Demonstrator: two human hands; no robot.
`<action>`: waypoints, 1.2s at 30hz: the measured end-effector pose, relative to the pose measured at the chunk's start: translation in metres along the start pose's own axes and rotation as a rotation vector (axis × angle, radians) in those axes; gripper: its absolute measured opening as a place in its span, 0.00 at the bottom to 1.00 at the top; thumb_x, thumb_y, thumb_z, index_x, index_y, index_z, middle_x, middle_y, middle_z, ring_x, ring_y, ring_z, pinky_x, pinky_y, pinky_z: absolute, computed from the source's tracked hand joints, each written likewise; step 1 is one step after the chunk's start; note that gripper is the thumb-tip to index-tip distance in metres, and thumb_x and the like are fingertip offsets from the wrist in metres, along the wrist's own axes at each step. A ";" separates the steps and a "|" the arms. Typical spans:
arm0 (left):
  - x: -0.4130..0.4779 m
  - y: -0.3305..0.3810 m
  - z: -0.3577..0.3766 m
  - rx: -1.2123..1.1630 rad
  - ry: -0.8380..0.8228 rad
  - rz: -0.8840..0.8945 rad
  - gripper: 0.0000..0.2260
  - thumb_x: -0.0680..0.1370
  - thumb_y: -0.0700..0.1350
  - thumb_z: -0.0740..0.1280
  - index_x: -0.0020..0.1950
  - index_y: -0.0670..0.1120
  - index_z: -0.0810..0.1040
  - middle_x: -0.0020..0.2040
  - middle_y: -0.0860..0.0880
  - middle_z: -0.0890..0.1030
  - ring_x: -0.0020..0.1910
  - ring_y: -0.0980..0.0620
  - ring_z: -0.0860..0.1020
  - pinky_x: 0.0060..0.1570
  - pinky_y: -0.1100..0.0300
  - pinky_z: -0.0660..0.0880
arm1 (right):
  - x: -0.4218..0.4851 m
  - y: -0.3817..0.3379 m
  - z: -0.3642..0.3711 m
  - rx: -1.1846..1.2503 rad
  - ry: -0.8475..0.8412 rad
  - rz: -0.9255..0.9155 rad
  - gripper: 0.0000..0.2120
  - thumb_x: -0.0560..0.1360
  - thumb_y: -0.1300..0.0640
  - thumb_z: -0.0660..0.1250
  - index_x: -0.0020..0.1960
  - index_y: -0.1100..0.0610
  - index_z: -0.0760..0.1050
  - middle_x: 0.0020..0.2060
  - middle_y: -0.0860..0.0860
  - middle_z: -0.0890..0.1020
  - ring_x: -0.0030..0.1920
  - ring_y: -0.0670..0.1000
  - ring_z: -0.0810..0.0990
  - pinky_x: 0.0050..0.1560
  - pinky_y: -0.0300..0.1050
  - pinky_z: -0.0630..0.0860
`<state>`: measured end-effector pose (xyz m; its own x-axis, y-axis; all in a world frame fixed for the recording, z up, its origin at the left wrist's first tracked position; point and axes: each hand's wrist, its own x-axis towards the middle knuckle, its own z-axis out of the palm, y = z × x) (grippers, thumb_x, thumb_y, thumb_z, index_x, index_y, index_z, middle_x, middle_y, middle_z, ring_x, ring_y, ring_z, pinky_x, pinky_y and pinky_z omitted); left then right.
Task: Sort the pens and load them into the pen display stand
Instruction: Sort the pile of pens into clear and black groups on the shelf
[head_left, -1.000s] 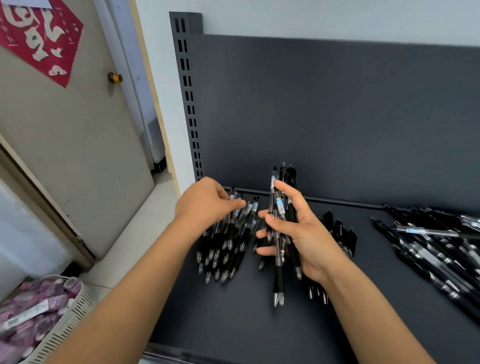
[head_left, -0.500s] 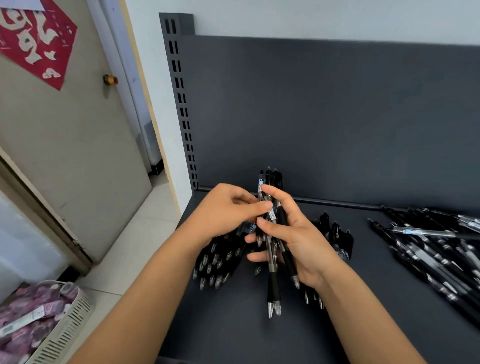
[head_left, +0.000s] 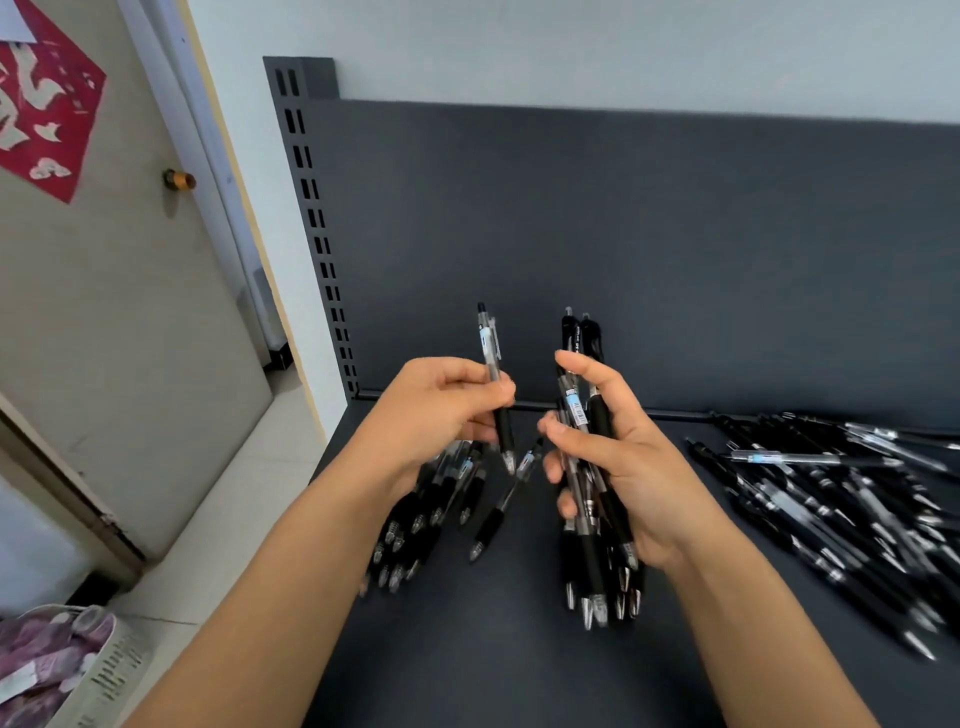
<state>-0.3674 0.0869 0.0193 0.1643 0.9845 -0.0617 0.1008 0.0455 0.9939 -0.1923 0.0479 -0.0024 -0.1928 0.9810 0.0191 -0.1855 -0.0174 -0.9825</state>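
**One pen held apart, a bundle gripped**

A single pen (head_left: 492, 382) is pinched near upright, tip down, between thumb and fingers of the left hand (head_left: 441, 410). Its barrel is clear and its grip black. It is held close to the right hand (head_left: 631, 462) without touching it. A bundle of black pens (head_left: 595, 525) is clasped in the right hand, tips down. A heap of pens (head_left: 415, 525) is seen on the dark shelf (head_left: 493, 660) beneath the left hand. A loose scatter of pens (head_left: 841, 493) lies well off to the right. A slotted basket (head_left: 106, 670) is noted at lower left.

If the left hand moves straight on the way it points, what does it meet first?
The left hand would probably meet the pen bundle in the right hand; depth is unclear.
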 end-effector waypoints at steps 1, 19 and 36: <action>-0.003 0.002 0.003 0.032 -0.024 -0.007 0.07 0.75 0.39 0.71 0.51 0.40 0.80 0.40 0.45 0.83 0.34 0.55 0.81 0.37 0.64 0.79 | -0.004 -0.004 -0.007 0.010 0.018 -0.003 0.24 0.76 0.65 0.66 0.62 0.38 0.73 0.34 0.51 0.77 0.30 0.49 0.76 0.25 0.41 0.74; -0.004 -0.032 0.019 1.168 0.148 0.081 0.20 0.74 0.55 0.70 0.58 0.43 0.75 0.52 0.47 0.78 0.50 0.47 0.75 0.45 0.57 0.71 | -0.025 0.003 -0.023 0.065 0.140 0.069 0.24 0.76 0.67 0.65 0.64 0.43 0.73 0.44 0.55 0.80 0.34 0.50 0.80 0.28 0.43 0.78; -0.004 -0.040 0.046 0.600 0.009 0.251 0.19 0.80 0.59 0.58 0.63 0.50 0.76 0.58 0.54 0.80 0.58 0.56 0.74 0.58 0.59 0.69 | -0.023 0.009 -0.020 0.074 0.051 0.071 0.23 0.76 0.66 0.66 0.64 0.43 0.72 0.47 0.57 0.78 0.35 0.51 0.80 0.28 0.43 0.78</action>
<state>-0.3273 0.0730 -0.0239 0.2461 0.9543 0.1695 0.5917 -0.2864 0.7536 -0.1699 0.0294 -0.0154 -0.1590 0.9854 -0.0610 -0.2440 -0.0991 -0.9647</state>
